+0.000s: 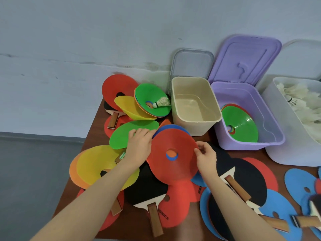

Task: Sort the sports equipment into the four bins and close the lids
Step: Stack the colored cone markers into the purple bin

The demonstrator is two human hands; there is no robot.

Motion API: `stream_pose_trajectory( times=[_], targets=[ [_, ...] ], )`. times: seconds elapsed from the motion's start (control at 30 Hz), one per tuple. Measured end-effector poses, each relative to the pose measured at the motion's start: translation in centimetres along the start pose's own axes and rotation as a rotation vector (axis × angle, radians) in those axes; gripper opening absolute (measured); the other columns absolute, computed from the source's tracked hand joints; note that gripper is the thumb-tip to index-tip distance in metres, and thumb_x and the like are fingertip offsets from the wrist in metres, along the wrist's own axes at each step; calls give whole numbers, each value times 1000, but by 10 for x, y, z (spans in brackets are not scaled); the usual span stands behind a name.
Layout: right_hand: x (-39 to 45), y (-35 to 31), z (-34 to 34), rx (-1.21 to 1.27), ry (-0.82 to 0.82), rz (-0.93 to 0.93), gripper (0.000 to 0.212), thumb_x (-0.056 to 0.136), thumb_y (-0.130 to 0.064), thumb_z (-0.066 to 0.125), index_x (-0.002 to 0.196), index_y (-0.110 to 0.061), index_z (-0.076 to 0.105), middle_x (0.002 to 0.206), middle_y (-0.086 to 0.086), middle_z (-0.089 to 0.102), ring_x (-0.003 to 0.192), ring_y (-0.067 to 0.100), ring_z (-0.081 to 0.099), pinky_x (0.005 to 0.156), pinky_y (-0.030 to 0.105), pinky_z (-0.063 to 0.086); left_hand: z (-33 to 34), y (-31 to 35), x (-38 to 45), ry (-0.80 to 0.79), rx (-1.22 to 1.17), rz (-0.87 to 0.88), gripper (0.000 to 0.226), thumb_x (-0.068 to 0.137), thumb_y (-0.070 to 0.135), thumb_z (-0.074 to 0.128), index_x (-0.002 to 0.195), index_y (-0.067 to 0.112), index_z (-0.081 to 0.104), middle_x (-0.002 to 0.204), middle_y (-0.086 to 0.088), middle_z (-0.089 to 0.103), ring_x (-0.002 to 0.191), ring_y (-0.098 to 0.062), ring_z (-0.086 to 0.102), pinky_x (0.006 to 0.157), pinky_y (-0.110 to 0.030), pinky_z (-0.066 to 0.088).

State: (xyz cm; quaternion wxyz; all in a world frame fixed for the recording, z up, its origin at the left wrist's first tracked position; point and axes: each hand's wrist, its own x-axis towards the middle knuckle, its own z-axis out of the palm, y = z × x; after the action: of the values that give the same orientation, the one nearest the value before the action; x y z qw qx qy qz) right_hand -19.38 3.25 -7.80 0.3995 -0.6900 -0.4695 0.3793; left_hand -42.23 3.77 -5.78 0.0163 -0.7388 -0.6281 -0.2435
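Bins (194, 108): three in view, one shuttlecock (160, 102), both hands (171, 152) gripping discs (173, 154)

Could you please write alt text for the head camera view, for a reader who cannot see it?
Two bare hands, left hand and right hand, hold a small stack of disc cones with a red disc cone on top, above a table strewn with cones and paddles. Behind stand an empty beige bin, a purple bin holding cones, and a white bin of shuttlecocks.

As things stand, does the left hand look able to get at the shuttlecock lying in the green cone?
Probably yes: the shuttlecock lies uncovered in the upturned green cone, but the left hand must first release the red cone.
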Motion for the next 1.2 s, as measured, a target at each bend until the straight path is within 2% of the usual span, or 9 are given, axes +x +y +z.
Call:
stream_pose_trajectory(
  times=[0.13,0.23,0.3,0.43,0.53,0.73,0.87,1.0,1.2],
  targets=[
    [-2,-6,-3,74,-37,34,23,87,-6,54,89,-26,66,86,-6,68,85,15,63,85,40,51,-1,1,1,38,6,-3,25,87,18,60,110,11,66,95,-4,64,91,-27,59,82,-36,33],
    [-5,-13,-12,184,-39,-5,25,88,2,52,87,-19,65,85,0,67,76,9,61,68,18,49,-7,8,2,48,108,31,45,90,42,41,115,11,63,105,-3,61,101,-24,52,86,-36,29],
    [-6,-15,-20,213,-44,-29,27,88,3,52,85,-20,65,84,0,67,72,4,60,64,13,46,-8,13,-1,40,137,30,53,88,48,39,119,10,59,107,-3,62,101,-24,52,88,-36,31],
    [-4,-14,-28,202,-85,-38,25,89,1,53,84,-21,65,84,-1,68,75,5,60,66,15,46,-2,17,-7,-34,178,-101,57,86,51,42,121,9,58,107,-5,62,102,-26,55,85,-41,41],
    [-1,-16,-23,192,-101,-28,25,89,2,52,84,-19,65,82,-1,67,73,7,59,64,14,46,1,17,1,-101,194,-126,48,84,44,60,117,9,61,107,-8,64,101,-30,57,84,-43,41],
    [12,-7,-1,145,-93,41,21,88,-8,55,86,-26,68,85,-4,70,84,14,64,82,38,53,6,20,11,-54,71,-176,32,83,31,67,112,20,67,108,1,65,103,-27,53,84,-36,21],
    [16,-1,15,106,-87,36,18,87,-15,57,88,-29,67,84,-8,70,86,13,65,89,46,50,11,18,3,78,-44,-234,11,77,23,74,88,24,74,93,8,69,95,-25,57,79,-32,18],
    [13,-2,20,97,-37,-23,13,88,-15,58,89,-26,66,84,-8,69,83,10,64,87,42,51,9,19,2,178,-98,-241,8,80,27,67,81,25,75,88,12,69,95,-16,52,78,-28,14],
    [-6,-13,2,193,-16,-80,10,90,-7,57,91,-12,65,87,0,67,80,7,61,74,22,49,-4,27,-6,252,-200,-109,21,85,34,56,86,24,74,92,13,67,96,-11,50,84,-28,19]
  ],
)
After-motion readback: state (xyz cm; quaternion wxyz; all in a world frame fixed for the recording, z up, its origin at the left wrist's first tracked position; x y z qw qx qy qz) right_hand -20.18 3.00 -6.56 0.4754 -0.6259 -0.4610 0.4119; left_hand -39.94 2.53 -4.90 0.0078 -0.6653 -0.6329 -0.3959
